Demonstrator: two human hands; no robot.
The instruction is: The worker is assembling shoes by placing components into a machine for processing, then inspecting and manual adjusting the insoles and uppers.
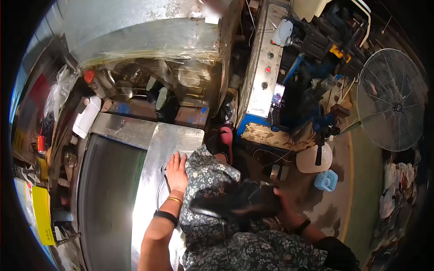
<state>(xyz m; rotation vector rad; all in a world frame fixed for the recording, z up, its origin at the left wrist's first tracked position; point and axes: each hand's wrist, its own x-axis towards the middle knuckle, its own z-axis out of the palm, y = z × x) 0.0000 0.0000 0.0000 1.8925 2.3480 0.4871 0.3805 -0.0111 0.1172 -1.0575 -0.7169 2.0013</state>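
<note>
Lower centre: our right hand (285,210) grips a black shoe (239,203).
Probably light, stiffish; best held by its right end. Our left hand (177,174) lies spread on the metal tabletop (180,135).

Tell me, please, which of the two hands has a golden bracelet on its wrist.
The left hand: its wrist wears a golden bracelet and a black band. The right hand, holding the black shoe, shows only a black wristband.

A black shoe (239,201), somewhat blurred, is held above the flowered lap (246,248). It lies nearly level, lengthwise from left to right, with a pale shine along its left end.
</note>
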